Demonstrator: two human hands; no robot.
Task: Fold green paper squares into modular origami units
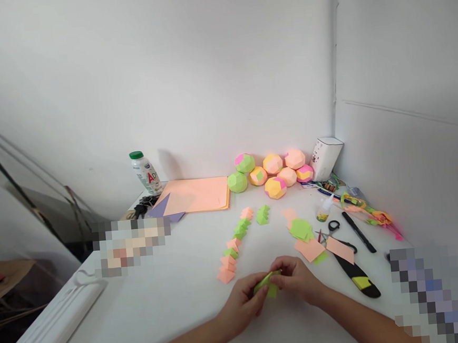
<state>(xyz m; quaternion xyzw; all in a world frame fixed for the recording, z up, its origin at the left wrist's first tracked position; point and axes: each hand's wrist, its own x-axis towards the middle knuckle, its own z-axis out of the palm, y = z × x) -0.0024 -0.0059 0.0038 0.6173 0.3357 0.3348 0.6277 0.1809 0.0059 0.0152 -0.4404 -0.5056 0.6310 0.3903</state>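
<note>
Okay, from the head view: a green slip [272, 290] is held low over the table [171, 292], right between the two hands. Its long edge is slanted, down toward the left hand [244, 301] and up toward the right hand [299, 280], so it's touched by both and neither is really nearer. Both are mostly closed, with the slip pinched in the fingers. A row of folded bits [241, 227] is laid out just beyond the left.
</note>
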